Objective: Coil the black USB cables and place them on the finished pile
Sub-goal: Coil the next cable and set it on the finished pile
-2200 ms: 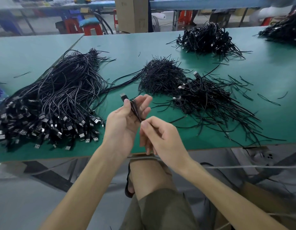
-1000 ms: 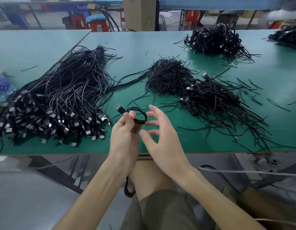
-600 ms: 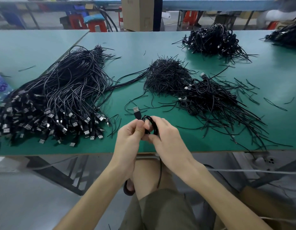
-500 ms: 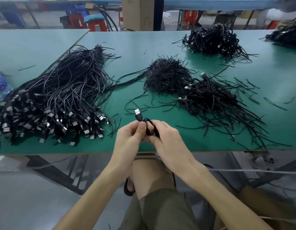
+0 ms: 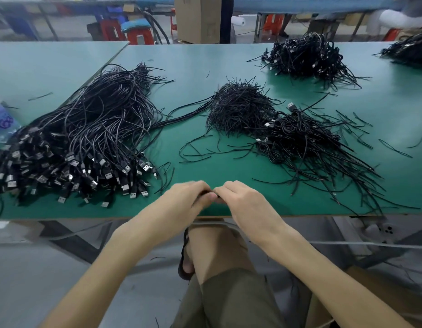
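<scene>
Head view: at the near edge of the bench (image 5: 205, 67), left hand (image 5: 186, 197) and right hand (image 5: 243, 200) meet, both pinching a mostly hidden black USB cable (image 5: 207, 192).

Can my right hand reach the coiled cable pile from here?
Probably yes: only bare table and a few stray strands lie between the right hand and the coiled pile, though it pinches a cable.

The left hand (image 5: 186, 197) and right hand (image 5: 240, 200) have sunk to the bench's (image 5: 205, 162) near edge. The cable (image 5: 206, 192) they pinch now shows no plug.
</scene>
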Motion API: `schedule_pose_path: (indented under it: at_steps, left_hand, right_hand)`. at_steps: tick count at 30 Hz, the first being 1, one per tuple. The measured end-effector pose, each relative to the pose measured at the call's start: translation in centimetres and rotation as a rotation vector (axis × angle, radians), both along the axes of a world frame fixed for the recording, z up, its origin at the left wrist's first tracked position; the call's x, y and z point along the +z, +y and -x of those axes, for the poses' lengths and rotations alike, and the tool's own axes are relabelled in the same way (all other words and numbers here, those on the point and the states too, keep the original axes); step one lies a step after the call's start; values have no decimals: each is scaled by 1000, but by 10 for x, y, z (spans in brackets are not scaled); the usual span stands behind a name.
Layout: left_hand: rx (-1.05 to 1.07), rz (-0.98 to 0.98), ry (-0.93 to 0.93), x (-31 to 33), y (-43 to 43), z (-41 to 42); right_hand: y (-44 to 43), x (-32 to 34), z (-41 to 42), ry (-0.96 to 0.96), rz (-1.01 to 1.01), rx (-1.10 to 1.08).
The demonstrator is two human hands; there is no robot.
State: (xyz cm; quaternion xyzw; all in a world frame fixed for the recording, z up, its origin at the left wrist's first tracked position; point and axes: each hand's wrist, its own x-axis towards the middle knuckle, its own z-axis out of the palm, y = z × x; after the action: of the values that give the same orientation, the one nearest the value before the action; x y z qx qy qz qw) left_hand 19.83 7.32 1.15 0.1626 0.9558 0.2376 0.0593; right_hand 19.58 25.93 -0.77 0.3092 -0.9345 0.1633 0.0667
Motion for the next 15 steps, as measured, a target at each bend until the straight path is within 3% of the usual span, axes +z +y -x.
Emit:
schedule_pose_path:
  at_steps: [4, 10, 15]
  left_hand:
    - [-4, 241, -64, -1, 6, 6]
    - [-7, 101, 46, -3, 2, 13]
    - [369, -403, 122, -14, 3, 48]
  right_hand:
    - [-3, 2, 3, 113, 21, 54]
    - [-4, -6, 20, 117, 90, -6]
    - [-5, 10, 46, 280, 241, -268]
